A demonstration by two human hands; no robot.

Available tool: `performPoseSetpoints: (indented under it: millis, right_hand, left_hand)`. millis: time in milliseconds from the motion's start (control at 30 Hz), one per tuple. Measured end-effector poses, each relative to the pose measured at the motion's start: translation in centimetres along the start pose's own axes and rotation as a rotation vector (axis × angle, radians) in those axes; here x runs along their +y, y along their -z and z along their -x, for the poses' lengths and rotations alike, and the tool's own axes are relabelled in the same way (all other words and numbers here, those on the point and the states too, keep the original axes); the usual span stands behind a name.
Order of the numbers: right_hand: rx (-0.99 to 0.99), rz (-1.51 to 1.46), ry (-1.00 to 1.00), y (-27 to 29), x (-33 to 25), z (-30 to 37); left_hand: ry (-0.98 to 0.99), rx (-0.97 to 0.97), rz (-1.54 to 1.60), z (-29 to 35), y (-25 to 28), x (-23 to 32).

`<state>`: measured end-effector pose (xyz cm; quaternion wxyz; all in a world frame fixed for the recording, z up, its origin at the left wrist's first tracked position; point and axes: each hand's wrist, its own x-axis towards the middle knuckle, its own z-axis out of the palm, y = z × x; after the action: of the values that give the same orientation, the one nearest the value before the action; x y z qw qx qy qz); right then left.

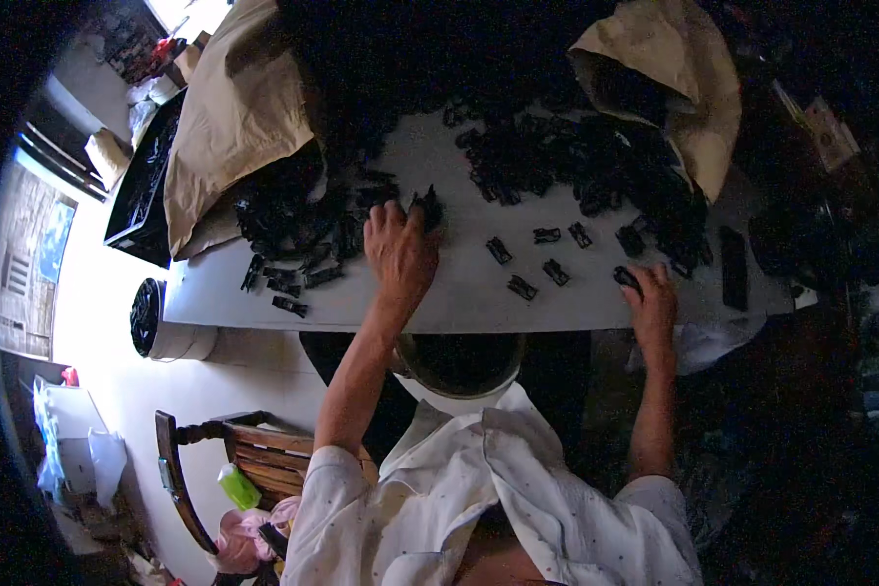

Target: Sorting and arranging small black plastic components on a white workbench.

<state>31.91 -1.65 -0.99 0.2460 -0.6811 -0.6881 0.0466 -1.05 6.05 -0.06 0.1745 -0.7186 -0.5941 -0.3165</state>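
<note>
At the inner edge of the left-hand pile (pixel 293 220), my left hand (pixel 400 254) has its fingers bent around a small black clip-like part (pixel 427 207), which pokes up beyond the fingertips. My right hand (pixel 654 303) rests near the table's front edge, pinching another black clip-like part (pixel 627 280) between thumb and fingers. Several single black parts (pixel 555 272) of the same waisted shape lie spread between the hands. A larger dark heap (pixel 537 156) of them covers the far right side. Their fine detail is lost in the dim light.
A brown paper sack (pixel 234 137) leans at the left, and another open sack (pixel 698 107) stands at the far right. A dark flat bar (pixel 733 269) lies right on the grey table (pixel 361 303). Below its front edge is a round bucket (pixel 459 366); a wooden chair (pixel 264 454) stands left.
</note>
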Motion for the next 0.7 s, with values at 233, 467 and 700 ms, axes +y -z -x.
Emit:
performPoseSetpoints:
  millis: [233,467,700]
  right_hand:
    - [0.084,0.093,-0.023,-1.2,-0.5,-0.1]
    - [-0.084,-0.391,0.022,-4.1,-8.9,0.8]
    - [-0.036,-0.070,0.244,-6.4,-10.6,0.3]
  left_hand:
    - [-0.083,0.072,0.022,-0.4,-3.4,-0.3]
    - [-0.024,-0.042,0.130,-0.9,-3.7,-1.0]
    - [-0.068,-0.003,0.299,-1.4,-2.2,-1.2]
